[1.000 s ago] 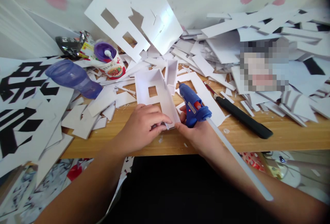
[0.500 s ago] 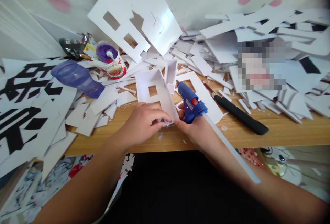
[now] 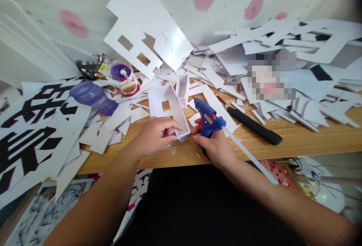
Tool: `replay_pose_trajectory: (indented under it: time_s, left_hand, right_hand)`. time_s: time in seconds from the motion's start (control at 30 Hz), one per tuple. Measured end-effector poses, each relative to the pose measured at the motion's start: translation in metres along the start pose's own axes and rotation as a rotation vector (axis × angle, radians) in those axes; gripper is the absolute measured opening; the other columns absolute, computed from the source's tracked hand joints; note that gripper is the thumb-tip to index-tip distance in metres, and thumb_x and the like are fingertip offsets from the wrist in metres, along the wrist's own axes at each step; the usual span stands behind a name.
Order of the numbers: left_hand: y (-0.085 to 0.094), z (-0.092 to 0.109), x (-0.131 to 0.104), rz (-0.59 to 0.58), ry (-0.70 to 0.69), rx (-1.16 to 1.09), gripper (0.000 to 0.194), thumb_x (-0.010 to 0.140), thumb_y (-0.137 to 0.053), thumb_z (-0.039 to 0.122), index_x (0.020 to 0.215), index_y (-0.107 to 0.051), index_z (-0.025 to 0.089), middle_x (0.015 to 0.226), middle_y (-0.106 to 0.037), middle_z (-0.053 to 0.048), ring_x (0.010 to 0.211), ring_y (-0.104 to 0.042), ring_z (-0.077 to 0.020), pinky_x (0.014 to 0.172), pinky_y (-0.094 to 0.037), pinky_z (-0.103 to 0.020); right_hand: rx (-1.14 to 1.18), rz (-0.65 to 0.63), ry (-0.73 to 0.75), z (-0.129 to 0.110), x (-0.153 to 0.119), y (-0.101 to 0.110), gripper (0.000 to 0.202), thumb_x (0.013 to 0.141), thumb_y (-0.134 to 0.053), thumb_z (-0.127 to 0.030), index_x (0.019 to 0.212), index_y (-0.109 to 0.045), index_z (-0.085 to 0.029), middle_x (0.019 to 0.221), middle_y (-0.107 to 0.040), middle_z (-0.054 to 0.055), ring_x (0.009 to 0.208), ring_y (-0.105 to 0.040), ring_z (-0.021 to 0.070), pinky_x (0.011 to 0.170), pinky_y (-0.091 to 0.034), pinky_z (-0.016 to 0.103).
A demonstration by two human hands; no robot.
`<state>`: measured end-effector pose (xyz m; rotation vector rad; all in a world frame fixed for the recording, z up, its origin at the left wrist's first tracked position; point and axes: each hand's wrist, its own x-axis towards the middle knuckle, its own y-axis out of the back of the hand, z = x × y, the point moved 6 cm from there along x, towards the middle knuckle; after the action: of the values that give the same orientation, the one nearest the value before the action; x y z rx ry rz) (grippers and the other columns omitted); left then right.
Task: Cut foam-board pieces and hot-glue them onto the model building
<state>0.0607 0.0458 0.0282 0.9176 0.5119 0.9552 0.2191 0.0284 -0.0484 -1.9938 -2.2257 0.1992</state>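
Observation:
A small open-topped white foam-board box (image 3: 184, 119) with a square cut-out lies on the desk before me. My left hand (image 3: 158, 136) is at its near end, fingers curled and thumb close beneath, gripping the near wall. My right hand (image 3: 216, 144) is closed round the handle of a blue hot glue gun (image 3: 207, 114) with a small red light on. A long pale glue stick (image 3: 249, 154) sticks out of its back, over my forearm. The gun's nozzle points away from me, and my right fingertips are just beside the box's near corner.
A black-handled knife (image 3: 254, 123) lies on the wooden desk (image 3: 311, 142) at right. White board offcuts (image 3: 226, 59) pile up behind. A blue-purple translucent bottle (image 3: 93, 95), a food cup (image 3: 128, 83) and sheets with black shapes (image 3: 34, 136) stand or lie at left.
The right hand with the glue gun has drawn slightly away from the box's near corner. The left thumb and fingers have parted a little there. My view has tilted upward.

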Motion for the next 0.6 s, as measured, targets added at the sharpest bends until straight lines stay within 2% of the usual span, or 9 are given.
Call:
replay_pose_trajectory:
  time_s: [0.27,0.6]
  left_hand:
    - [0.0008,0.0002,-0.0013,0.005,-0.094,0.034,0.020,0.083,-0.063,0.021,0.101,-0.071,0.027,0.069,-0.060,0.004,0.068,-0.056,-0.0114,0.074,-0.038,-0.026]
    - [0.0010,0.0014,-0.0004,0.041,-0.096,-0.012,0.019,0.078,-0.069,0.014,0.096,-0.069,0.022,0.064,-0.055,0.007,0.060,-0.050,-0.0080,0.067,-0.037,-0.023]
  right_hand:
    - [-0.011,0.028,-0.014,-0.0009,0.0026,-0.0007,0.033,0.071,-0.068,-0.025,0.099,-0.050,-0.022,0.079,-0.060,-0.001,0.073,-0.059,0.0178,0.072,-0.047,0.033]
    - [-0.065,0.070,-0.063,-0.0046,0.0034,-0.0041,0.039,0.066,-0.072,-0.030,0.098,-0.051,-0.021,0.073,-0.059,-0.002,0.064,-0.057,0.0158,0.063,-0.046,0.031]
